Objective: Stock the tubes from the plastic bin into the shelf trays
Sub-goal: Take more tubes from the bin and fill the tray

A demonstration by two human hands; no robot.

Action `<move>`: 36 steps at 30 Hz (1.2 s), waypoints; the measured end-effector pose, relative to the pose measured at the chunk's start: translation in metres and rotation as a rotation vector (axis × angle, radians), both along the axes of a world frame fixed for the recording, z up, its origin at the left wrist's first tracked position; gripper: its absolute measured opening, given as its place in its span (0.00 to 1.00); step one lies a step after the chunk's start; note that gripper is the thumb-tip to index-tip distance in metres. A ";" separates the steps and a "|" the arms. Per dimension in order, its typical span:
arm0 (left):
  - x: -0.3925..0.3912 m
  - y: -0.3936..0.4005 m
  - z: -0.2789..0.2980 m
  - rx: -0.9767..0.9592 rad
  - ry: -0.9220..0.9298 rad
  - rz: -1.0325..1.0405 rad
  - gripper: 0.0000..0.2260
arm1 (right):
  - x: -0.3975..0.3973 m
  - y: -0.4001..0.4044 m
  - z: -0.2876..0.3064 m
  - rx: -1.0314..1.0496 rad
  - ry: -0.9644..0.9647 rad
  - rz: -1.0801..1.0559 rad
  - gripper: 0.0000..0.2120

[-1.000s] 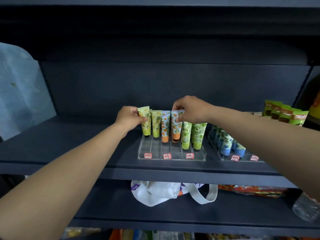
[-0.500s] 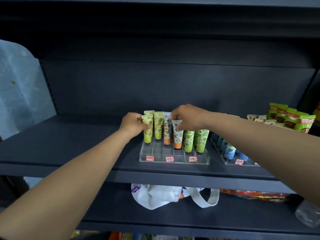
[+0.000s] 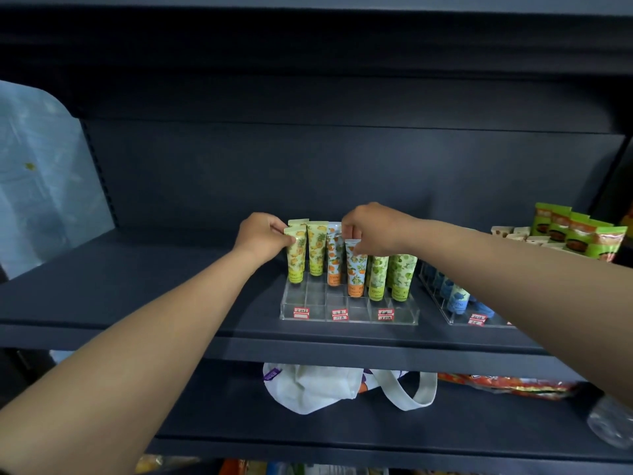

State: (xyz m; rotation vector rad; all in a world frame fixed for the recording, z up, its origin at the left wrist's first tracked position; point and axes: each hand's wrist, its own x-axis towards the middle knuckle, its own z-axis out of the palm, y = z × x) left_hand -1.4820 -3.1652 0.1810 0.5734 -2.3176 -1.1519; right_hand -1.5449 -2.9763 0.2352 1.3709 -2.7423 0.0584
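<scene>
Two hands reach into the clear shelf tray, well apart from each other. At the tray's left end, the left hand pinches the top of a yellow pineapple tube. Between the hands stand another yellow tube and an orange tube. The right hand pinches the top of a second orange tube; green tubes stand just right of it, below its wrist
</scene>
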 end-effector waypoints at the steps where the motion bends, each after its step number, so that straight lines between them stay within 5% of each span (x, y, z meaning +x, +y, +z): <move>1: 0.001 0.001 0.000 -0.011 -0.004 0.003 0.06 | 0.000 0.000 0.000 0.006 0.002 -0.004 0.13; 24: 0.012 0.013 0.022 -0.248 -0.024 0.004 0.10 | 0.007 0.013 0.011 -0.014 0.023 -0.033 0.14; 36: 0.051 0.062 0.050 -0.783 -0.222 -0.181 0.36 | 0.033 0.064 0.017 -0.049 0.168 -0.064 0.33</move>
